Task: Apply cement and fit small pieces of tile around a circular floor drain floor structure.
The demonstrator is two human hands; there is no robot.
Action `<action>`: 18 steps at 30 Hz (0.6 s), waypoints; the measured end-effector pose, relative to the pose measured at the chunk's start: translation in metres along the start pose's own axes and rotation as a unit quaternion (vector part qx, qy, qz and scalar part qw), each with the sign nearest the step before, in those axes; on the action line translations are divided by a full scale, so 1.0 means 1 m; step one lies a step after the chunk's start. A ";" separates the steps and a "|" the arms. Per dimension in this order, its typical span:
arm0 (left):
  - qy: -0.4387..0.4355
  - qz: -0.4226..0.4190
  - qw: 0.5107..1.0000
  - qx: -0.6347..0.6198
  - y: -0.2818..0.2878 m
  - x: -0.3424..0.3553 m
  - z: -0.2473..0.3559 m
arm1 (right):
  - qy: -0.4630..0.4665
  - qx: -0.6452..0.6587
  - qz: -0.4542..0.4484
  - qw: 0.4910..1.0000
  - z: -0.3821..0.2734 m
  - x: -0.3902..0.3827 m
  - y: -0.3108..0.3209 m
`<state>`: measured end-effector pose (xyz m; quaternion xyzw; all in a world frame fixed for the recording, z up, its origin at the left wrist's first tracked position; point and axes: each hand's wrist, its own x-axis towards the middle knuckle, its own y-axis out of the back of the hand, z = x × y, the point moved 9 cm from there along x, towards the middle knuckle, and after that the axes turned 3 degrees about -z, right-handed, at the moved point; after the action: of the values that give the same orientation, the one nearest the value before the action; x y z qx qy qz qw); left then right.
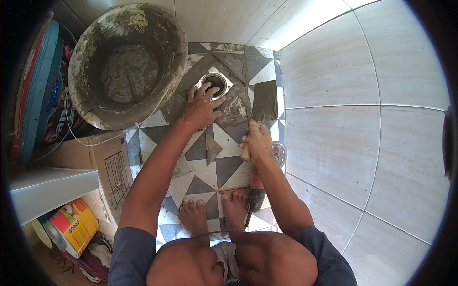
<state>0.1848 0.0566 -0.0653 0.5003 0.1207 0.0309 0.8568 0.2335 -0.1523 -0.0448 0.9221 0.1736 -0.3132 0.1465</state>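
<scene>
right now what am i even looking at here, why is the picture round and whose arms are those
This is one picture from a wide fisheye camera worn on a person's head, looking down, so straight edges bend. The arms and bare feet are the wearer's own; they squat on a patterned tile floor in a tiled corner. The left hand rests flat beside a round floor drain. The right hand grips the wooden handle of a trowel smeared with grey mortar. A mortar bucket sits at upper left, an angle grinder lies under the right forearm, and a cardboard box and paint can stand at left.
</scene>
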 end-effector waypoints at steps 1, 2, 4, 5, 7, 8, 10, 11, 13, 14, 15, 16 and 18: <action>-0.004 0.002 1.000 0.000 0.000 0.001 0.001 | 0.002 0.002 0.015 1.000 0.002 0.003 0.002; -0.009 0.004 1.000 -0.001 0.000 0.002 0.003 | 0.005 0.004 0.030 1.000 0.004 0.005 0.005; -0.010 0.010 1.000 -0.002 0.000 0.002 0.003 | 0.005 -0.008 0.025 1.000 0.008 0.003 0.006; -0.010 0.016 1.000 -0.001 0.000 0.001 0.003 | 0.005 -0.018 0.019 1.000 0.008 0.001 0.005; -0.011 0.019 1.000 -0.006 0.000 0.001 0.001 | 0.007 -0.043 0.009 0.999 0.007 -0.003 0.004; -0.013 0.023 1.000 -0.009 0.000 0.001 0.001 | 0.011 -0.067 0.000 0.998 0.006 -0.005 0.003; -0.012 0.022 1.000 -0.007 -0.001 0.000 0.000 | 0.010 -0.079 -0.004 0.997 0.006 -0.007 0.003; -0.011 0.020 1.000 -0.004 -0.001 0.000 0.000 | 0.010 -0.090 -0.007 0.996 0.006 -0.007 0.003; -0.007 0.016 1.000 -0.005 -0.002 0.000 0.000 | 0.015 -0.106 -0.010 0.994 0.004 -0.009 0.005; -0.004 0.013 1.000 -0.007 -0.003 0.000 0.000 | 0.020 -0.121 -0.011 0.992 0.003 -0.010 0.004; -0.003 0.013 1.000 -0.007 -0.003 0.000 0.000 | 0.020 -0.121 -0.011 0.992 0.004 -0.011 0.004; -0.003 0.012 1.000 -0.002 -0.004 0.000 -0.001 | 0.029 -0.126 -0.015 0.991 0.005 -0.012 0.003; -0.002 0.010 1.000 0.003 -0.005 0.000 -0.002 | 0.037 -0.130 -0.020 0.991 0.009 -0.014 0.001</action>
<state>0.1836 0.0557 -0.0705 0.5044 0.1135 0.0382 0.8551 0.2190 -0.1600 -0.0429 0.9024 0.2367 -0.2564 0.2527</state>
